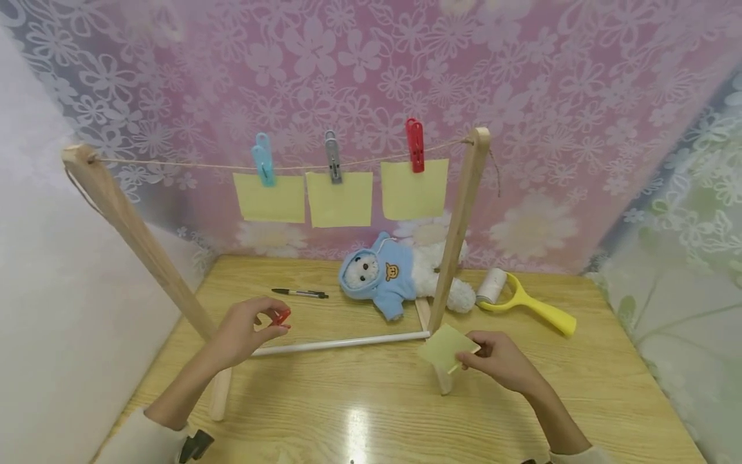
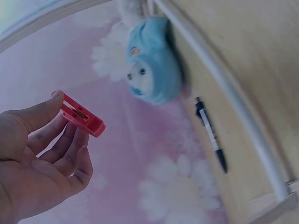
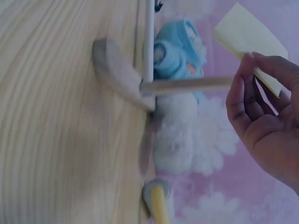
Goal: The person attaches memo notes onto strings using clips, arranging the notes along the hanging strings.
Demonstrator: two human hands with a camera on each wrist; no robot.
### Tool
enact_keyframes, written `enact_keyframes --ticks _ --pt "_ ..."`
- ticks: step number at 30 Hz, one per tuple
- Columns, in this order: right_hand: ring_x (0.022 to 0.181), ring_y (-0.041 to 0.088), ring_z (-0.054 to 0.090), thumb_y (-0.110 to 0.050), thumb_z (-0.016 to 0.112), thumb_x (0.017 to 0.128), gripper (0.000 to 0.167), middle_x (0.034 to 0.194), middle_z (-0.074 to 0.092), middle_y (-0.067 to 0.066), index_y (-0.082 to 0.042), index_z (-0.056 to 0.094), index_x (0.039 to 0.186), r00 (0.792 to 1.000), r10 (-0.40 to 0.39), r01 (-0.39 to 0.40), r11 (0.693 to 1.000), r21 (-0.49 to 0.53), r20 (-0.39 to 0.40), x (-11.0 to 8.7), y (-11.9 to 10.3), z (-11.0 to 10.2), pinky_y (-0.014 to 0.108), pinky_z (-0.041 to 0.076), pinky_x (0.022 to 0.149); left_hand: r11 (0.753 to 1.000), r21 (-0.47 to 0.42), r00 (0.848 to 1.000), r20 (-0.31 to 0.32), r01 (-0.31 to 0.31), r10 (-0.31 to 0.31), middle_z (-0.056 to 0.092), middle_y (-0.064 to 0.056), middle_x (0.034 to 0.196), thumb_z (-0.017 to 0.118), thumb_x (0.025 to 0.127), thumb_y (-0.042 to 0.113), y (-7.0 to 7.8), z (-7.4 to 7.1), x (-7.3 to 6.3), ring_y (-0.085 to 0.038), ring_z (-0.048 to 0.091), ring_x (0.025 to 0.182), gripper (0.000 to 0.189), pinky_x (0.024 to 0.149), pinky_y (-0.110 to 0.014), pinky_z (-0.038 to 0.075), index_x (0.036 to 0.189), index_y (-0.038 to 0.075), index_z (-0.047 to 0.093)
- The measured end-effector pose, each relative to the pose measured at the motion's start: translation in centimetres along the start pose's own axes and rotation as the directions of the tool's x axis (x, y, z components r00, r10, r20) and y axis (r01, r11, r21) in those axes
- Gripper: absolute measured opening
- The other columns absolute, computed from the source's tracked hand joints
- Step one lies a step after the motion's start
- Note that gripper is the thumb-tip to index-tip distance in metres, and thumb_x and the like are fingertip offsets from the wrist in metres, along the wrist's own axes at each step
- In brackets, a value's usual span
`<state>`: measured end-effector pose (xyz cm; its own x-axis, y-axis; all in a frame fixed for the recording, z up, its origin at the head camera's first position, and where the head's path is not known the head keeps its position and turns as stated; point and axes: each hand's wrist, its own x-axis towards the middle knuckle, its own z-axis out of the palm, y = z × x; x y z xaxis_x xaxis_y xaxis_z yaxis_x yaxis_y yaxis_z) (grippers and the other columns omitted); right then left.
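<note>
My left hand [image 1: 240, 332] pinches a red clothespin [image 2: 83, 115] between thumb and fingers, over the left part of the table. My right hand [image 1: 503, 361] holds a yellow paper square [image 1: 446, 348] by its edge, in front of the frame's right post [image 1: 460, 225]. Behind both hands a string [image 1: 197, 165] runs between two wooden posts. On it hang three more yellow papers, under a light blue clothespin [image 1: 263, 161], a grey clothespin [image 1: 333, 158] and a red clothespin [image 1: 415, 145]. The string's left stretch holds no paper.
A white rod [image 1: 348, 344] joins the posts low down. Behind it lie a pen [image 1: 300, 293] and a white plush toy in a blue hoodie [image 1: 400, 267]. A yellow-handled lint roller [image 1: 539, 306] lies at the right. The left post [image 1: 145, 251] rises beside my left arm.
</note>
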<state>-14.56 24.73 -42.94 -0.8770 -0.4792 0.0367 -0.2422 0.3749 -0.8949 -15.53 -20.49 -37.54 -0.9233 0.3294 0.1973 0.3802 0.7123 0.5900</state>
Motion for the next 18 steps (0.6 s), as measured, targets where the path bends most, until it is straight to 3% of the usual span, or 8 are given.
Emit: enact_keyframes --ticks 5,6,11,16,18 --pt "0.064 0.007 0.065 -0.013 0.063 0.091 0.016 0.081 0.064 0.016 0.003 0.064 0.091 0.998 -0.010 0.013 0.999 0.037 -0.069 2.3 -1.7 2.0 0.026 0.056 0.064 1.000 0.003 0.999 -0.050 0.007 -0.007 0.070 -0.005 0.104 0.072 0.084 0.017 1.5 -2.7 0.3 -0.021 0.063 0.092 0.032 0.075 -0.035 0.050 0.115 0.009 0.064" --pt "0.063 0.006 0.064 -0.013 0.063 0.091 0.016 0.085 0.067 0.017 0.002 0.066 0.097 0.996 -0.015 0.019 0.999 0.044 -0.082 2.8 -2.1 2.4 0.025 0.055 0.064 1.000 0.004 0.998 -0.062 0.009 -0.009 0.069 -0.006 0.106 0.071 0.085 0.018 1.8 -3.3 0.3 -0.022 0.062 0.094 0.033 0.076 -0.035 0.050 0.116 0.008 0.064" --pt "0.063 0.004 0.064 -0.011 0.064 0.090 0.021 0.082 0.066 0.021 0.005 0.065 0.104 0.990 -0.040 0.055 0.992 0.113 -0.132 5.5 -3.9 4.7 0.023 0.055 0.062 1.000 0.011 0.986 -0.164 -0.004 0.006 0.068 -0.005 0.109 0.069 0.087 0.020 3.3 -6.3 0.2 -0.012 0.058 0.095 0.033 0.076 -0.022 0.049 0.118 0.010 0.064" --pt "0.042 0.001 0.044 -0.011 0.063 0.091 0.020 0.080 0.067 0.021 0.005 0.064 0.103 0.984 -0.111 0.138 0.969 0.203 -0.136 9.0 -6.4 7.3 0.017 0.034 0.041 0.995 -0.014 0.949 -0.302 -0.103 0.094 0.066 0.010 0.103 0.070 0.085 0.010 4.7 -8.6 -0.1 0.004 0.055 0.088 0.033 0.069 -0.011 0.044 0.117 0.012 0.065" --pt "0.040 0.003 0.041 -0.010 0.063 0.091 0.018 0.075 0.066 0.017 0.005 0.065 0.099 0.982 -0.140 0.166 0.956 0.241 -0.124 10.2 -7.5 8.4 0.018 0.026 0.039 0.982 -0.040 0.920 -0.360 -0.184 0.157 0.065 0.014 0.101 0.071 0.082 -0.001 5.2 -9.4 0.1 0.004 0.057 0.087 0.035 0.069 -0.010 0.045 0.115 0.007 0.066"
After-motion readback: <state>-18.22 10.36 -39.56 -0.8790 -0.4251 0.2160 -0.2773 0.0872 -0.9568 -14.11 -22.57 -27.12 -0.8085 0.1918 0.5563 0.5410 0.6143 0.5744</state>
